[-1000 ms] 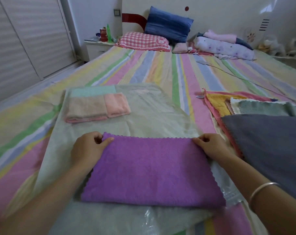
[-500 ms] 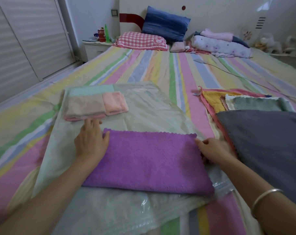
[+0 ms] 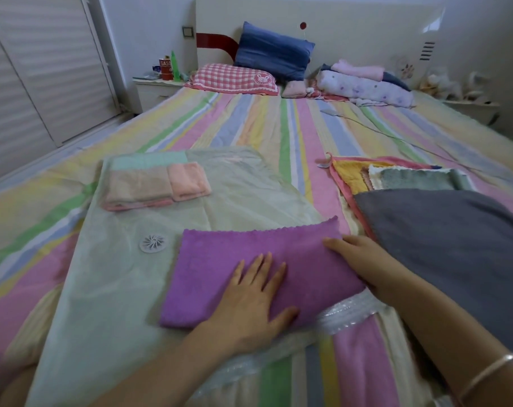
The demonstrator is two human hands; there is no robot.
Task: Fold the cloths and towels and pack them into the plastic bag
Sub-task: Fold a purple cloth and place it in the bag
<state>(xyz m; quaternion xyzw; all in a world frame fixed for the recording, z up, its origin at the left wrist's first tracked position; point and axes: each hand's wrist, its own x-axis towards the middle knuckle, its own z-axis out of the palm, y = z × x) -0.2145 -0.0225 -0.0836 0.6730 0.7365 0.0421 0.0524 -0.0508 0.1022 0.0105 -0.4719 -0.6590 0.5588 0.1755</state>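
A purple cloth, folded in half, lies on the clear plastic bag spread over the bed. My left hand presses flat on the cloth's middle, fingers straight. My right hand holds the cloth's right end; its thumb is hidden beneath. Inside the bag at the far left sit folded towels in beige and teal with a small pink one. To the right lies a pile of unfolded cloths: grey on top, green-grey, yellow and pink.
The bag has a white round valve. The striped bedsheet covers the bed. Pillows and bundled bedding sit by the headboard, a cable crosses the sheet, and a nightstand stands at the far left.
My left hand moved from the cloth's left edge onto its middle and flattened. The right hand shifted in along the right end, whose corner is now raised. The view tilted.
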